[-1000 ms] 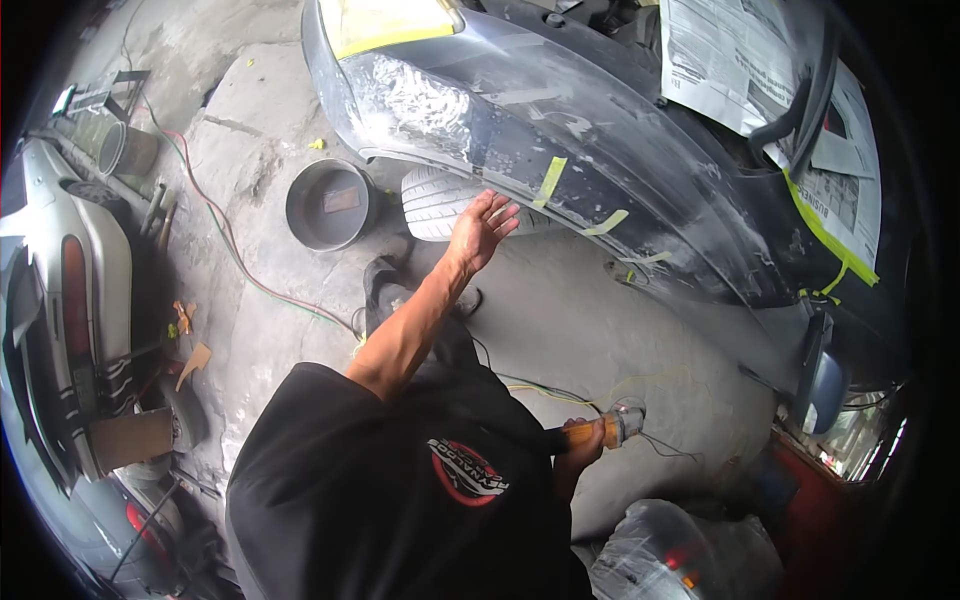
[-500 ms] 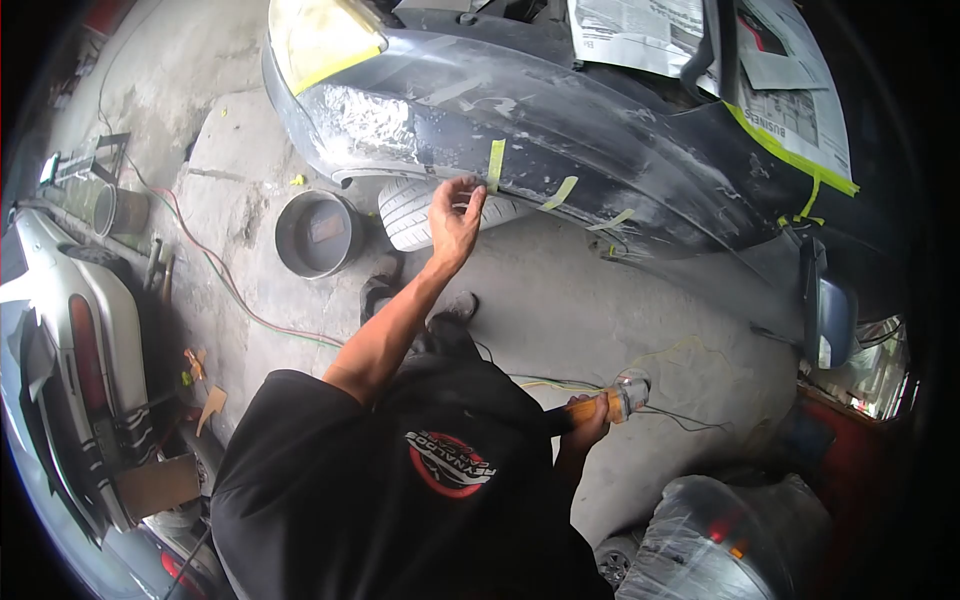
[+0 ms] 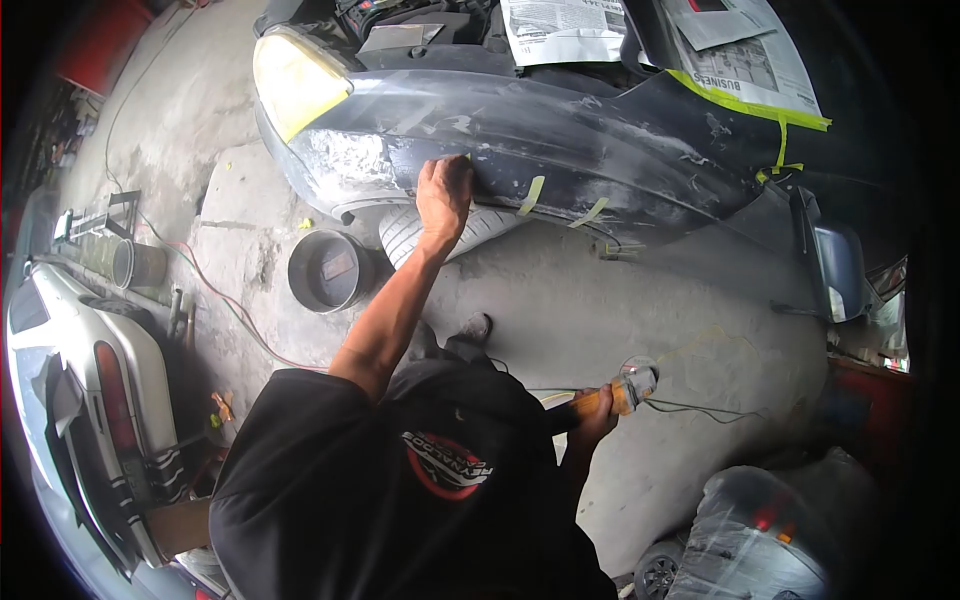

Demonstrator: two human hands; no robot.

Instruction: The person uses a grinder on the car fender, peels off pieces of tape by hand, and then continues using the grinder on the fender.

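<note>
My left hand (image 3: 445,198) is closed at the dark, sanded car fender (image 3: 540,130), above the tyre (image 3: 400,228). A bit of a yellow-green masking tape strip (image 3: 468,157) shows at its fingertips; the rest is hidden. Two more tape strips, one nearer (image 3: 532,195) and one farther right (image 3: 590,212), cling to the fender's lower edge. Low at my right side, my right hand (image 3: 598,415) is wrapped round the orange body of an angle grinder (image 3: 625,393), its metal head pointing away from me.
A dark bucket (image 3: 325,272) stands on the concrete floor left of the tyre. Hoses (image 3: 240,315) and a cable (image 3: 710,411) cross the floor. Newspaper (image 3: 745,75) covers parts of the car. A white car (image 3: 130,350) is at left, a plastic-covered item (image 3: 765,540) at lower right.
The view has tilted, so the fender sits higher and farther left. My left fingers have closed over the leftmost tape strip, which stood in plain sight before. My right hand keeps the grinder.
</note>
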